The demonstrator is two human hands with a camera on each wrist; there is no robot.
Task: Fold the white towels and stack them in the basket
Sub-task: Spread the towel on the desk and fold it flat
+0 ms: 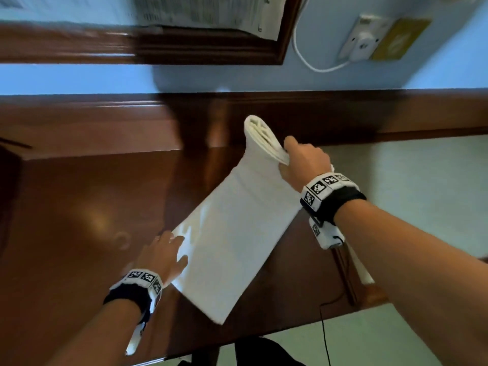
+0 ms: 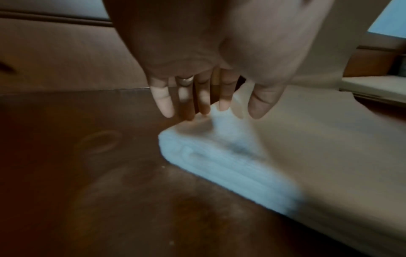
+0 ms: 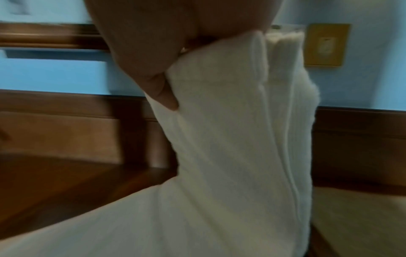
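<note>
— What sits at the centre of the head view?

— A white towel (image 1: 232,233), folded into a long strip, lying slantwise across a dark wooden desk (image 1: 79,207) from the lower centre of the frame up toward the middle.

— And the hands?

— The right hand (image 1: 303,162), right of centre, has its fingers curled round the far end of the towel, bunching it and lifting it off the desk; the right-wrist view shows the thumb (image 3: 162,92) pressed into the gathered cloth (image 3: 230,139). The left hand (image 1: 163,254), at lower left of centre, lies open, its fingers straight at the near edge of the strip. In the left-wrist view the fingertips (image 2: 167,107) reach down to the corner of the folded layers (image 2: 219,156); whether they press on it is hard to tell through the blur.

— What else is in the frame?

— A wall socket (image 1: 361,40) with a white cable (image 1: 303,59) at upper right on a light blue wall (image 1: 79,77), and a wood-framed printed sheet (image 1: 211,11) along the top. Both wrists wear bands with black-and-white markers.
</note>
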